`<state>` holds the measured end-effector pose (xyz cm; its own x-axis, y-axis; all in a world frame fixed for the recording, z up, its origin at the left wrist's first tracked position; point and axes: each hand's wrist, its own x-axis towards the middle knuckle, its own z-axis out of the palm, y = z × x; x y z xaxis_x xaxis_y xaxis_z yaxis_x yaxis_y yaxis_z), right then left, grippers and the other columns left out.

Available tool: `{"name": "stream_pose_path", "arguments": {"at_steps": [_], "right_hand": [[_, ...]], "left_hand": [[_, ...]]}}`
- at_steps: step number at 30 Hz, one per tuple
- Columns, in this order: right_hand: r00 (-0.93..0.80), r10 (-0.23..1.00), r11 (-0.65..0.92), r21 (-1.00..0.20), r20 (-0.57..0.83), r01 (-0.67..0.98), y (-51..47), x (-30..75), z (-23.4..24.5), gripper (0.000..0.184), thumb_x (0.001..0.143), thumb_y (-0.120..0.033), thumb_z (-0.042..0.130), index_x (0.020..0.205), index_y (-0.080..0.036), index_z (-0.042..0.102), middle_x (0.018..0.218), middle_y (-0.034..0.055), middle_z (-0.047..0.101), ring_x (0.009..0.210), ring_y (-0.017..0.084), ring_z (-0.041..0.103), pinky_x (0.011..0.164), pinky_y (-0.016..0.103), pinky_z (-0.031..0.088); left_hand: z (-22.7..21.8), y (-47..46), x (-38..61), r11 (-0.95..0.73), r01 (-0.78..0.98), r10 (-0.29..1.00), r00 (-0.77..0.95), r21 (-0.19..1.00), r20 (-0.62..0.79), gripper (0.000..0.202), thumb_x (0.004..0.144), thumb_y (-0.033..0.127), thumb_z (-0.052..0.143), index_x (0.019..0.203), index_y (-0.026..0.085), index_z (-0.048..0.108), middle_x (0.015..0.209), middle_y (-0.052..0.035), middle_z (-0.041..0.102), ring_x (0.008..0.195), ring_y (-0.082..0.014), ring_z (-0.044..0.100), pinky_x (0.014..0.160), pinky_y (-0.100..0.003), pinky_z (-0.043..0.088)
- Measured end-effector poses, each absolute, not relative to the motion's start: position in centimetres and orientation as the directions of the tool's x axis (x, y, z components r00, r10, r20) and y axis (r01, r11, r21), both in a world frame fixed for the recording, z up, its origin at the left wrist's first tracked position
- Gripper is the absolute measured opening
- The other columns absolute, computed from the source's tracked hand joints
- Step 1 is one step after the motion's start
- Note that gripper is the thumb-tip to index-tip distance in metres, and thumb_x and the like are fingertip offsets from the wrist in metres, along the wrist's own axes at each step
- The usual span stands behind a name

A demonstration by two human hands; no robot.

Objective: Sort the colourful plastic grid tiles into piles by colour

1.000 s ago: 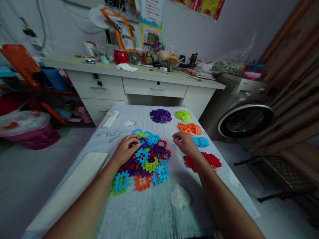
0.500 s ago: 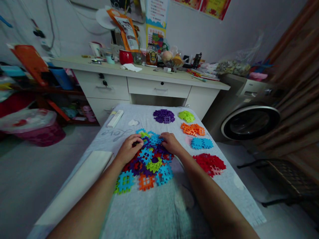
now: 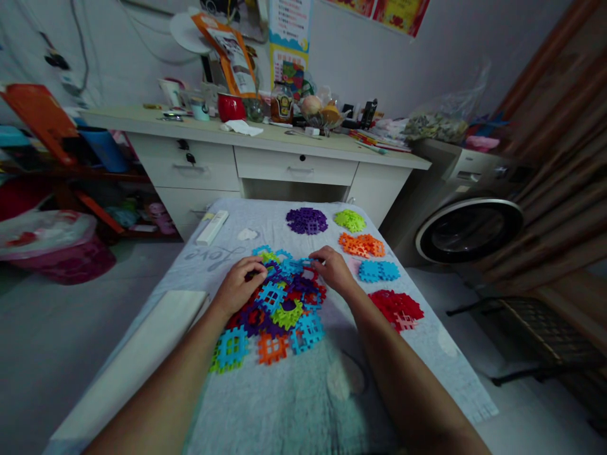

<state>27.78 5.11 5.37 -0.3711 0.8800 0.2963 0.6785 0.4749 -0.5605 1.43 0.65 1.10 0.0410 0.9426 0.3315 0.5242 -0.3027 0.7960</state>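
Note:
A mixed pile of plastic interlocking pieces [image 3: 272, 296] in blue, red, purple, green and orange lies in the middle of the cloth-covered table. At its left edge my left hand [image 3: 238, 284] has curled fingers, with thumb and fingertips close together; what they hold, if anything, is hidden. My right hand [image 3: 332, 270] is at the pile's upper right, its fingertips closed on the edge of a blue interlocking piece [image 3: 301, 263]. To the right are sorted heaps: purple pieces [image 3: 306, 220], green pieces [image 3: 349, 220], orange pieces [image 3: 361, 244], blue pieces [image 3: 378, 271] and red pieces [image 3: 394, 308].
A long white block [image 3: 137, 354] lies along the table's left side, with a small white box [image 3: 212, 228] farther back. Beyond the table stands a white desk [image 3: 190, 165] bearing jars and clutter. A washing machine [image 3: 467, 208] and a dark woven chair [image 3: 540, 335] are on the right.
My right hand has drawn slightly right and up from the pile, with the blue piece at its fingertips. My left hand stays at the pile's left edge. The view has shifted slightly.

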Motion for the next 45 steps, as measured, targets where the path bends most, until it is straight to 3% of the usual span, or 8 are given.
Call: {"name": "stream_pose_path", "arguments": {"at_steps": [7, 16, 20, 23, 29, 33, 39, 45], "right_hand": [[-0.105, 0.943, 0.308, -0.714, 0.315, 0.629, 5.4, 35.1, 7.5, 0.026, 0.077, -0.025, 0.059, 0.101, -0.016, 0.067, 0.070, -0.0013, 0.059, 0.061, 0.013, 0.052, 0.061, 0.025, 0.041], [0.397, 0.896, -0.022, -0.872, 0.199, 0.489, 4.7, 45.3, 7.3, 0.026, 0.059, -0.035, 0.064, 0.077, -0.016, 0.064, 0.059, -0.0005, 0.058, 0.054, 0.014, 0.052, 0.051, 0.025, 0.038], [0.439, 0.887, -0.086, -0.883, 0.143, 0.461, 4.6, 46.4, 6.0, 0.023, 0.057, -0.031, 0.064, 0.074, -0.016, 0.064, 0.060, 0.0002, 0.060, 0.055, 0.014, 0.054, 0.052, 0.025, 0.040], [0.452, 0.878, -0.147, -0.809, 0.159, 0.569, 4.9, 46.6, 5.1, 0.019, 0.060, -0.030, 0.062, 0.073, -0.016, 0.066, 0.060, 0.0007, 0.061, 0.057, 0.015, 0.055, 0.053, 0.026, 0.040], [0.447, 0.862, -0.252, -0.561, 0.241, 0.789, 4.5, 46.5, 5.4, 0.016, 0.067, -0.026, 0.058, 0.076, -0.017, 0.069, 0.068, 0.0030, 0.065, 0.064, 0.017, 0.057, 0.059, 0.028, 0.039], [0.420, 0.858, -0.234, -0.504, 0.295, 0.831, 4.1, 46.0, 6.5, 0.019, 0.070, -0.027, 0.057, 0.080, -0.017, 0.070, 0.076, 0.0062, 0.068, 0.068, 0.019, 0.058, 0.064, 0.030, 0.041], [0.229, 0.894, 0.007, -0.522, 0.386, 0.853, 3.9, 41.0, 8.5, 0.016, 0.075, -0.026, 0.054, 0.079, -0.018, 0.068, 0.079, 0.0056, 0.068, 0.071, 0.018, 0.059, 0.071, 0.030, 0.044], [-0.214, 0.944, 0.324, -0.586, 0.251, 0.743, 3.7, 32.2, 7.7, 0.014, 0.080, -0.019, 0.056, 0.087, -0.017, 0.067, 0.080, 0.0037, 0.068, 0.072, 0.016, 0.059, 0.068, 0.027, 0.044]], "left_hand": [[1.0, 0.8, 1.4, -0.305, 0.522, 0.942, 0.044, 0.797, 0.332, 0.025, 0.081, 0.044, 0.057, 0.081, 0.021, 0.068, 0.116, -0.0077, 0.062, 0.114, -0.0253, 0.057, 0.107, -0.044, 0.039], [1.0, 0.7, 1.4, -0.316, 0.534, 0.937, 0.049, 0.784, 0.345, 0.026, 0.081, 0.045, 0.058, 0.081, 0.021, 0.068, 0.115, -0.0077, 0.063, 0.113, -0.0250, 0.057, 0.106, -0.043, 0.040], [0.9, 0.8, 1.4, -0.317, 0.537, 0.937, 0.052, 0.781, 0.345, 0.026, 0.081, 0.045, 0.058, 0.081, 0.021, 0.068, 0.116, -0.0080, 0.062, 0.114, -0.0253, 0.057, 0.107, -0.043, 0.039], [0.9, 0.8, 1.3, -0.315, 0.541, 0.939, 0.056, 0.779, 0.341, 0.027, 0.081, 0.045, 0.058, 0.081, 0.021, 0.068, 0.116, -0.0079, 0.062, 0.114, -0.0253, 0.057, 0.108, -0.043, 0.038], [1.0, 0.7, 1.4, -0.312, 0.547, 0.939, 0.053, 0.777, 0.340, 0.026, 0.081, 0.045, 0.058, 0.082, 0.021, 0.068, 0.117, -0.0071, 0.063, 0.114, -0.0250, 0.057, 0.108, -0.043, 0.039], [1.0, 0.6, 1.3, -0.318, 0.547, 0.937, 0.058, 0.775, 0.344, 0.025, 0.081, 0.045, 0.058, 0.082, 0.022, 0.068, 0.117, -0.0068, 0.063, 0.114, -0.0252, 0.057, 0.107, -0.043, 0.039], [1.2, 0.6, 1.4, -0.311, 0.548, 0.940, 0.057, 0.777, 0.336, 0.024, 0.081, 0.044, 0.059, 0.081, 0.022, 0.069, 0.117, -0.0065, 0.063, 0.115, -0.0252, 0.057, 0.108, -0.043, 0.039], [1.3, 0.6, 1.4, -0.314, 0.528, 0.940, 0.054, 0.789, 0.338, 0.023, 0.080, 0.042, 0.058, 0.080, 0.021, 0.068, 0.115, -0.0071, 0.063, 0.113, -0.0249, 0.057, 0.107, -0.043, 0.039]]}}
